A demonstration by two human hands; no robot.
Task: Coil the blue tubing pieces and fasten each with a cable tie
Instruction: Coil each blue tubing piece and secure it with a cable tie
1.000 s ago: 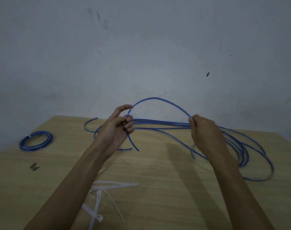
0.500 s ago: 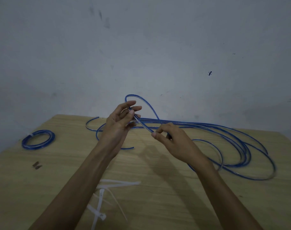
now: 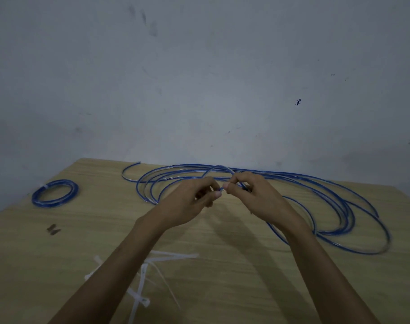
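The right hand [image 3: 257, 197] has come across to the left hand [image 3: 187, 202]; both now pinch the blue tubing [image 3: 339, 202] above the far tabletop [image 3: 222, 265], closing a first small loop.

blue tubing [image 3: 353, 202], white cable ties [image 3: 142, 280], tan woodgrain table [image 3: 246, 288].

Left forearm [image 3: 120, 265] hides part of the cable ties [image 3: 141, 298]
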